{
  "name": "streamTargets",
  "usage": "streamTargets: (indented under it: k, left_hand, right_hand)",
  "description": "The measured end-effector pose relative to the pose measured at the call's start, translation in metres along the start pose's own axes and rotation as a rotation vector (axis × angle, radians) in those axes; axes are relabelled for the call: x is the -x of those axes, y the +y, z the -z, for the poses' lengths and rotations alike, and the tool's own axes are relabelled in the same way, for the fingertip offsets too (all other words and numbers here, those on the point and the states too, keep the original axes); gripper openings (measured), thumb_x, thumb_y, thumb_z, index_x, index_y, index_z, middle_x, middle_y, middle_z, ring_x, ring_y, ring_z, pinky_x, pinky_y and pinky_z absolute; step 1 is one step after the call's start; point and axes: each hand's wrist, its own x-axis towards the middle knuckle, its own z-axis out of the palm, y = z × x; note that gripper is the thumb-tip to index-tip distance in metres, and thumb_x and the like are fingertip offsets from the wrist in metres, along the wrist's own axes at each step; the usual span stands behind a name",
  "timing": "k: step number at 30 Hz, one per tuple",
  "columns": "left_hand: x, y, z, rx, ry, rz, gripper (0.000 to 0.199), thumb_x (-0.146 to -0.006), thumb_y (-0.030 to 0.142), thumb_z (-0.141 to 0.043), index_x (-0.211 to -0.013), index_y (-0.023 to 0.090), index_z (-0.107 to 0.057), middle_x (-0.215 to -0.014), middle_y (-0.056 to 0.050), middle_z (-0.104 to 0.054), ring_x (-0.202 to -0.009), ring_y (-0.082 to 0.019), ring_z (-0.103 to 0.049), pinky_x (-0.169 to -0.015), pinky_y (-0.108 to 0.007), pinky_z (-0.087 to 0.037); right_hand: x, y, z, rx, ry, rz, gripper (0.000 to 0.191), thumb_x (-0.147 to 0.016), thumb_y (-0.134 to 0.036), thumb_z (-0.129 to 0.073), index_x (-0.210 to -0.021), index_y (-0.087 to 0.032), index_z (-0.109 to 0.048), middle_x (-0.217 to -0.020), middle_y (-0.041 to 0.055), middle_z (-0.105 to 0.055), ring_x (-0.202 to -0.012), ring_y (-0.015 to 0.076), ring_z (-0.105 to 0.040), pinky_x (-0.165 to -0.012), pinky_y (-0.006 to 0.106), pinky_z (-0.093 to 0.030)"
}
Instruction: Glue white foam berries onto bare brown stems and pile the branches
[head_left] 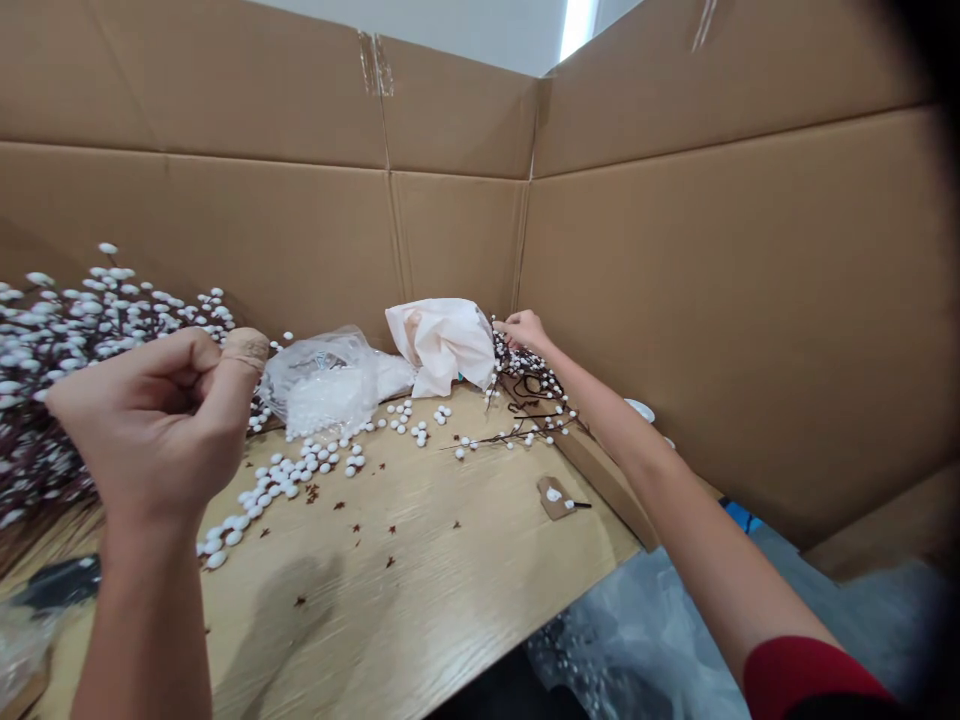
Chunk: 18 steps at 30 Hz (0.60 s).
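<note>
My left hand (165,410) is raised as a closed fist at the left, with a tan wrap round the thumb tip; whatever it may hold is hidden. Behind it stands a large bunch of dark artificial stems with white berries (112,300). At the back of the table my right hand (525,332) reaches out with its fingers pinched, at a smaller heap of white-berry branches (529,370). What is between those fingertips is too small to make out. Loose white berries (289,475) lie in a band across the table.
A clear plastic bag (322,385) and crumpled white paper (446,345) lie at the back. Small brown bits dot the wooden table (450,600). A cardboard scrap (553,497) with white blobs lies at the right. Tall cardboard walls (712,280) enclose the table; plastic sheeting (645,630) hangs below its right edge.
</note>
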Motion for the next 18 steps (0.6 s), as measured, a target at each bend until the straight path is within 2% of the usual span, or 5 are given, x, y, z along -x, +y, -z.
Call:
streamTargets:
  k: [4, 10, 14, 18]
  left_hand:
    - [0.000, 0.001, 0.001, -0.005, 0.002, -0.006, 0.039, -0.060, 0.017, -0.066, -0.040, 0.016, -0.033, -0.041, 0.006, -0.023, -0.039, -0.006, -0.020, -0.040, -0.025, -0.011]
    - [0.001, 0.004, 0.003, 0.011, -0.003, -0.012, 0.039, -0.059, 0.018, -0.066, -0.039, 0.016, -0.033, -0.040, 0.006, -0.024, -0.039, -0.006, -0.020, -0.040, -0.025, -0.010]
    - [0.001, 0.005, 0.004, 0.006, -0.006, 0.012, 0.039, -0.061, 0.021, -0.067, -0.040, 0.017, -0.035, -0.041, 0.005, -0.024, -0.042, -0.007, -0.021, -0.042, -0.025, -0.011]
    - [0.000, 0.006, 0.005, -0.002, 0.005, -0.009, 0.039, -0.060, 0.020, -0.067, -0.039, 0.017, -0.034, -0.039, 0.006, -0.024, -0.040, -0.007, -0.020, -0.042, -0.025, -0.011]
  right_hand:
    - [0.006, 0.000, 0.024, -0.119, 0.133, 0.051, 0.026, -0.085, -0.028, -0.056, -0.063, -0.014, -0.054, -0.049, -0.0017, -0.055, -0.044, 0.0085, -0.055, -0.050, 0.023, -0.053]
    - [0.025, 0.007, 0.045, -0.250, 0.264, 0.147, 0.021, -0.088, -0.028, -0.047, -0.070, -0.016, -0.050, -0.060, 0.0011, -0.059, -0.051, 0.0080, -0.059, -0.057, 0.022, -0.056]
    - [0.036, 0.017, 0.048, -0.242, 0.241, 0.204, 0.019, -0.090, -0.029, -0.043, -0.076, -0.017, -0.050, -0.065, 0.0010, -0.061, -0.055, 0.0075, -0.061, -0.062, 0.021, -0.056]
    - [0.047, 0.034, 0.039, -0.133, 0.107, 0.210, 0.018, -0.086, -0.027, -0.048, -0.072, -0.016, -0.052, -0.062, 0.0013, -0.061, -0.053, 0.0097, -0.060, -0.057, 0.023, -0.055]
